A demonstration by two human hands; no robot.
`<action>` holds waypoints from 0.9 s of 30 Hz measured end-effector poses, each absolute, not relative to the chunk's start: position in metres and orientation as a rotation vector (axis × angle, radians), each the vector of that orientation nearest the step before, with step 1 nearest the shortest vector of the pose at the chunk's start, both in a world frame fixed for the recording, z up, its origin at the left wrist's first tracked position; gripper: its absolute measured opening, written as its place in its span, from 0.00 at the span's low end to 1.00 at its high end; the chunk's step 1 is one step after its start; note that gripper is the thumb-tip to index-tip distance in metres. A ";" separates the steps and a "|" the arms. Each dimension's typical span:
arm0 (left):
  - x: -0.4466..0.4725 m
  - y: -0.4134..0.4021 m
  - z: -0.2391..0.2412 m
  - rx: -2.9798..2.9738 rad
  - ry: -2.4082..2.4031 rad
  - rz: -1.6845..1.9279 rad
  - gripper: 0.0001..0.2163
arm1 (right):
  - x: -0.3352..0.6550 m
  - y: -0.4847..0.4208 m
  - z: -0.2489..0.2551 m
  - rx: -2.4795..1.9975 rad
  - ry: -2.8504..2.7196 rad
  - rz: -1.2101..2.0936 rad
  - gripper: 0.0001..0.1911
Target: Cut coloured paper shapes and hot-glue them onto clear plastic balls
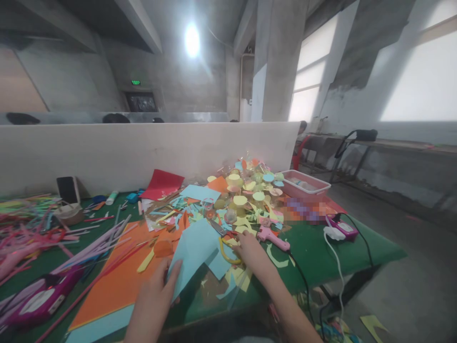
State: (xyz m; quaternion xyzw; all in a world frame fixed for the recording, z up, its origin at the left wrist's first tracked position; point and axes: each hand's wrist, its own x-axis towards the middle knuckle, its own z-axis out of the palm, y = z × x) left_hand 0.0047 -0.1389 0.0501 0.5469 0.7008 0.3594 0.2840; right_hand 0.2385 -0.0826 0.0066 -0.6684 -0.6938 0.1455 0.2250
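Observation:
My left hand (156, 290) pinches the near edge of a light blue paper sheet (194, 250) and holds it tilted up off the green table (314, 252). My right hand (250, 252) is closed round the yellow handles of a pair of scissors (224, 243), whose blades point away to the left, lying on the paper scraps. A large orange sheet (121, 281) lies flat under and left of my left hand.
A pink glue gun (273, 238) with a black cord lies right of my right hand. Behind is a heap of paper discs and scraps (246, 190), a pink tray (305, 185) and a white partition (143, 152). Coloured sticks (32, 224) crowd the left.

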 end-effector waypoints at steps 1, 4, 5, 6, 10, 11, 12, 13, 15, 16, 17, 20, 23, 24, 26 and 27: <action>0.005 -0.139 0.050 1.464 1.879 0.962 0.13 | 0.236 -0.081 0.006 -1.867 -1.926 0.387 0.08; 0.003 -0.138 0.050 1.483 1.898 0.956 0.13 | 0.233 -0.078 0.003 -1.914 -1.956 0.341 0.09; 0.002 -0.138 0.050 1.492 1.902 0.950 0.13 | 0.233 -0.077 0.002 -1.923 -1.964 0.326 0.10; 0.001 -0.138 0.049 1.504 1.905 0.941 0.13 | 0.233 -0.076 0.000 -1.929 -1.970 0.312 0.11; 0.000 -0.137 0.046 1.526 1.896 0.908 0.13 | 0.233 -0.073 -0.008 -1.932 -1.990 0.265 0.12; -0.001 -0.136 0.045 1.514 1.896 0.912 0.13 | 0.233 -0.073 -0.009 -1.925 -1.993 0.257 0.12; -0.001 -0.136 0.043 1.498 1.894 0.924 0.13 | 0.233 -0.074 -0.010 -1.915 -1.995 0.249 0.11; -0.002 -0.135 0.042 1.483 1.891 0.941 0.13 | 0.234 -0.075 -0.010 -1.903 -1.997 0.244 0.11; -0.006 -0.132 0.037 1.474 1.892 0.961 0.14 | 0.237 -0.076 -0.007 -1.868 -2.003 0.239 0.11; -0.008 -0.131 0.035 1.477 1.893 0.954 0.15 | 0.239 -0.076 -0.005 -1.850 -2.006 0.235 0.11; -0.011 -0.129 0.032 1.480 1.897 0.940 0.16 | 0.242 -0.075 -0.002 -1.831 -2.007 0.228 0.11; -0.020 -0.123 0.025 1.506 1.925 0.905 0.16 | 0.255 -0.066 0.012 -1.782 -2.004 0.185 0.12; -0.023 -0.121 0.024 1.536 1.936 0.922 0.16 | 0.267 -0.049 0.032 -1.728 -2.004 0.111 0.12; -0.023 -0.121 0.025 1.538 1.923 0.917 0.16 | 0.270 -0.042 0.039 -1.705 -2.006 0.083 0.12; -0.021 -0.123 0.029 1.528 1.891 0.900 0.16 | 0.272 -0.026 0.053 -1.669 -2.001 0.031 0.12; -0.019 -0.124 0.030 1.522 1.879 0.897 0.15 | 0.272 -0.017 0.059 -1.651 -1.998 0.005 0.12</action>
